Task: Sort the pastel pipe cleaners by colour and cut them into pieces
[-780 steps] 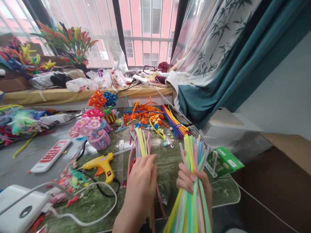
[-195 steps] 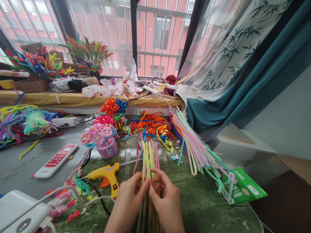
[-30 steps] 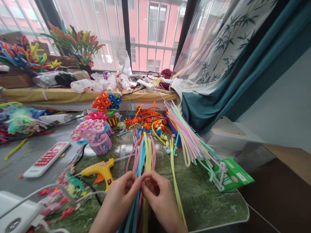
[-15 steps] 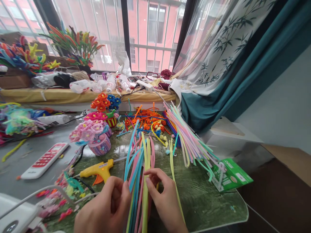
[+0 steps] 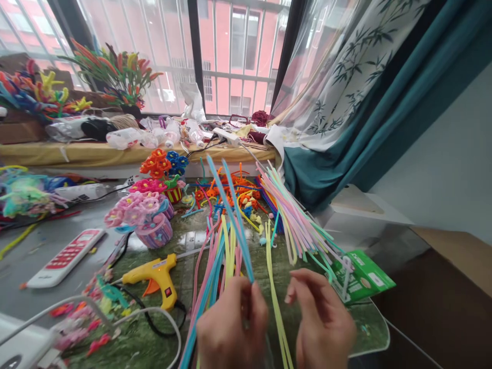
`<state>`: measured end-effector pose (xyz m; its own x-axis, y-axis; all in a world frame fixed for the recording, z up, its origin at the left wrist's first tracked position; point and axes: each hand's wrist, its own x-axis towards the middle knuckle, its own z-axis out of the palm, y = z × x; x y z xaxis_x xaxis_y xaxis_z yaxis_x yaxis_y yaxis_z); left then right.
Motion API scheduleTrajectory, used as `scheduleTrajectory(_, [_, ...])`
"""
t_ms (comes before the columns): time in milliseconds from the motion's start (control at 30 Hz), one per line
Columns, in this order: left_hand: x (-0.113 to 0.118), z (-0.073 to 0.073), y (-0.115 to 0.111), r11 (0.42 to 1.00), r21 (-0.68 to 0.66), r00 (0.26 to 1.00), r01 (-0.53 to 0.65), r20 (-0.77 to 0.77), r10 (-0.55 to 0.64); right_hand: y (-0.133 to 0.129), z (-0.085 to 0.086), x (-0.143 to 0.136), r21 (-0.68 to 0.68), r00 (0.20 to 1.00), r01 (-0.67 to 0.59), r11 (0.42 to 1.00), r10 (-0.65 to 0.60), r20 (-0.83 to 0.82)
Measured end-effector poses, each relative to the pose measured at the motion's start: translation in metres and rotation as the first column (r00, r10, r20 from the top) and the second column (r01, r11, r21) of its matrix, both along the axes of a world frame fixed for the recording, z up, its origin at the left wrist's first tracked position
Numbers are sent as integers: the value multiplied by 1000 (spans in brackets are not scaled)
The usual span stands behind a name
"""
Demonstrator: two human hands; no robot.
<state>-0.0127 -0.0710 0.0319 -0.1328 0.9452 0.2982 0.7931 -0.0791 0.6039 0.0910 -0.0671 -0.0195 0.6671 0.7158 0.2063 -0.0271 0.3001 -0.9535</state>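
A yellow glue gun [image 5: 163, 279] lies on the worktop [image 5: 367, 325], its nozzle pointing left. To the right of the glue gun and nearer the wearer, the left hand [image 5: 234, 325] pinches a pair of blue pipe cleaners [image 5: 233, 220] between thumb and fingers; they slant up and away from the grip. The hand is slightly blurred.

Farther to the right of the glue gun, the right hand [image 5: 323, 318] is raised with its fingers loosely curled and parted from the palm, and nothing shows in its grasp. Between the two hands, to the right of the glue gun, run a few loose yellow pipe cleaners [image 5: 273, 294].

Just right of the glue gun lies a group of pink, blue and yellow pipe cleaners [image 5: 216, 264], partly covered by the left hand. Well to the right of the glue gun and a little beyond it, a large pastel bundle [image 5: 295, 223] reaches to a green packet [image 5: 371, 279].

Beyond the glue gun stands a striped pot [image 5: 156, 233] with pink flowers [image 5: 140, 207]. Orange pieces [image 5: 242, 187] lie beyond the glue gun to its right. Left of the glue gun is a white remote control [image 5: 65, 259] with red buttons.
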Motion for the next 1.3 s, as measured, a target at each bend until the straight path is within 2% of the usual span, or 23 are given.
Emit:
scheduleTrajectory(100, [19,-23,14,957,-234,980,172,-55,-189,-6,4,18,15,994,107,994,-107,27])
scheduleTrajectory(200, [29,-32,21,848,-489,944,205,-129,-303,-6,2,30,-79,992,118,990,-113,58])
scheduleTrajectory(267, [29,-31,20,815,-535,920,225,-159,-359,-3,-2,33,-197,991,70,978,-45,128])
scheduleTrajectory(400, [18,-27,13,830,-473,878,296,-207,-431,3,-5,30,-383,938,-24,923,153,311])
scheduleTrajectory(600, [-16,-19,12,830,-487,874,273,-235,-426,9,-3,8,-388,868,-106,916,275,413])
scheduleTrajectory(767, [-45,-12,22,843,-525,913,119,-276,-301,16,-8,-18,-434,788,-225,872,425,445])
scheduleTrajectory(867, [-55,-14,28,848,-530,921,34,-313,-232,18,-12,-34,-498,739,-240,833,490,464])
scheduleTrajectory(933, [-59,-16,31,854,-521,921,8,-328,-209,19,-15,-41,-522,724,-223,823,499,476])
scheduleTrajectory(1100, [-66,-16,38,852,-520,941,-71,-318,-116,23,-17,-47,-542,753,-182,821,471,460])
scheduleTrajectory(1300, [-66,-17,40,830,-556,927,-34,-327,-181,25,-20,-50,-550,737,-163,819,472,483])
